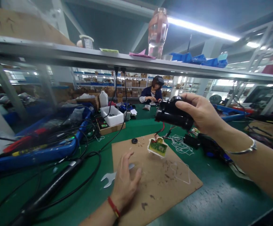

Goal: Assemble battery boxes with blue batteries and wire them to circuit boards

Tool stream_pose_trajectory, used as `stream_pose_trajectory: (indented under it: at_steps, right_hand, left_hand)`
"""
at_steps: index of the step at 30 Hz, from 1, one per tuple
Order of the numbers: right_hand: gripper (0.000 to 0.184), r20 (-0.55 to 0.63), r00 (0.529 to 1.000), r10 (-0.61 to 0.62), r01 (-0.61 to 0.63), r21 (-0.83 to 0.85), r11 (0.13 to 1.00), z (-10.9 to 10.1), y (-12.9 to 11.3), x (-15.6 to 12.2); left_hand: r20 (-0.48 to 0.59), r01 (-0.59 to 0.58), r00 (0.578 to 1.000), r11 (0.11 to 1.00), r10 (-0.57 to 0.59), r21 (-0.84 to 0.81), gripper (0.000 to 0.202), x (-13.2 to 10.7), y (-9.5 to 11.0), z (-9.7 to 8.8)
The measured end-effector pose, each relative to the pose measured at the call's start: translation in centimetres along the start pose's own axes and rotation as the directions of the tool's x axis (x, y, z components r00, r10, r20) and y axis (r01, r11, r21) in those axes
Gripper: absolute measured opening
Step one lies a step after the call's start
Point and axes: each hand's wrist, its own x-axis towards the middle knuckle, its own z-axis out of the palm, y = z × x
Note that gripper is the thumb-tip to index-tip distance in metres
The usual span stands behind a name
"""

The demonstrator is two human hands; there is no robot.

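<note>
My right hand (195,108) is raised above the bench, its thumb and fingers closed around a black device with tube-shaped parts (174,116). From it a green circuit board in a pale frame (158,147) hangs by red and dark wires over a brown board (150,194). My left hand (127,177) is low over the brown board's left side, fingers apart and nothing gripped. Under that hand passes an open-end wrench (108,179), partly hidden; whether the hand touches it I cannot tell. A small round black part (134,141) lies near the brown board's far edge.
Left stands a blue bin (80,138) with tools, beside black cables (98,163). A white foam box (112,116) is behind. White cord (180,144) lies to the right. An overhead shelf (117,58) carries a bottle (158,33). Another person (152,91) sits across.
</note>
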Motion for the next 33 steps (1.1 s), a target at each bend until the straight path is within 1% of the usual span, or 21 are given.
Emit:
stream_pose_trajectory:
  at_steps: [2, 4, 8, 11, 13, 15, 17, 19, 21, 22, 24, 26, 28, 30, 32, 33]
  right_hand:
    - [0.018, 0.057, 0.996, 0.066, -0.069, 0.061, 0.996, 0.6, 1.0, -0.9]
    - [0.018, 0.115, 0.987, 0.114, -0.126, 0.105, 0.986, 1.0, 2.7, -1.8]
    - [0.021, 0.242, 0.951, 0.19, -0.235, 0.173, 0.956, 2.0, 6.9, -3.9]
    - [0.025, 0.323, 0.918, 0.23, -0.331, 0.305, 0.893, 2.6, 9.8, -5.8]
    - [0.027, 0.36, 0.896, 0.26, -0.405, 0.424, 0.81, 2.9, 11.5, -7.1]
    - [0.027, 0.375, 0.881, 0.289, -0.458, 0.515, 0.725, 3.2, 12.9, -8.1]
    - [0.026, 0.383, 0.879, 0.284, -0.466, 0.564, 0.681, 3.3, 13.9, -8.8]
    - [0.024, 0.404, 0.88, 0.249, -0.459, 0.588, 0.666, 3.3, 14.6, -9.3]
    - [0.023, 0.43, 0.881, 0.199, -0.441, 0.592, 0.675, 3.4, 14.9, -9.6]
    - [0.021, 0.436, 0.883, 0.174, -0.425, 0.582, 0.693, 3.4, 15.0, -9.7]
    - [0.017, 0.432, 0.893, 0.123, -0.365, 0.539, 0.759, 3.4, 14.8, -9.8]
    - [0.013, 0.419, 0.905, 0.075, -0.28, 0.452, 0.847, 3.5, 14.3, -10.0]
    - [0.013, 0.425, 0.905, 0.026, -0.174, 0.315, 0.933, 3.6, 13.3, -10.3]
    - [0.02, 0.466, 0.884, -0.047, -0.031, 0.158, 0.987, 3.6, 12.2, -10.6]
    - [0.028, 0.534, 0.838, -0.108, 0.096, 0.049, 0.994, 3.5, 11.1, -10.8]
    - [0.03, 0.568, 0.814, -0.121, 0.134, 0.018, 0.991, 3.3, 10.7, -10.9]
  left_hand:
    - [0.012, -0.043, 0.999, 0.999, 0.043, 0.01, 0.055, 0.0, 0.1, -0.1]
    - [0.052, -0.038, 0.998, 0.999, 0.037, 0.026, 0.058, 0.1, 0.2, 0.0]
    - [0.164, 0.034, 0.985, 0.995, -0.049, 0.095, 0.054, 0.4, 0.0, 0.4]
    - [0.231, 0.065, 0.968, 0.986, -0.101, 0.157, 0.05, 0.4, -0.1, 0.7]
    - [0.231, 0.063, 0.967, 0.983, -0.103, 0.172, 0.05, 0.5, -0.1, 0.7]
    - [0.217, 0.028, 0.974, 0.986, -0.064, 0.164, 0.051, 0.5, 0.2, 0.5]
    - [0.195, -0.012, 0.981, 0.991, -0.015, 0.135, 0.049, 0.6, 0.7, 0.3]
    - [0.182, -0.018, 0.983, 0.996, 0.001, 0.091, 0.047, 0.6, 1.5, 0.2]
    - [0.198, 0.0, 0.98, 0.999, -0.007, 0.037, 0.047, 0.7, 2.3, 0.3]
    - [0.212, 0.007, 0.977, 1.0, -0.008, 0.005, 0.05, 0.7, 2.7, 0.6]
    - [0.239, 0.033, 0.971, 0.997, -0.016, -0.064, 0.055, 0.8, 3.3, 1.1]
    - [0.257, 0.114, 0.963, 0.986, -0.08, -0.121, 0.054, 0.9, 3.6, 1.7]
    - [0.267, 0.234, 0.945, 0.96, -0.188, -0.155, 0.048, 0.9, 3.4, 2.0]
    - [0.286, 0.31, 0.924, 0.936, -0.255, -0.165, 0.047, 0.6, 3.0, 1.9]
    - [0.33, 0.307, 0.912, 0.94, -0.245, -0.149, 0.053, 0.1, 2.6, 1.4]
    - [0.351, 0.293, 0.908, 0.946, -0.23, -0.136, 0.055, -0.1, 2.5, 1.1]
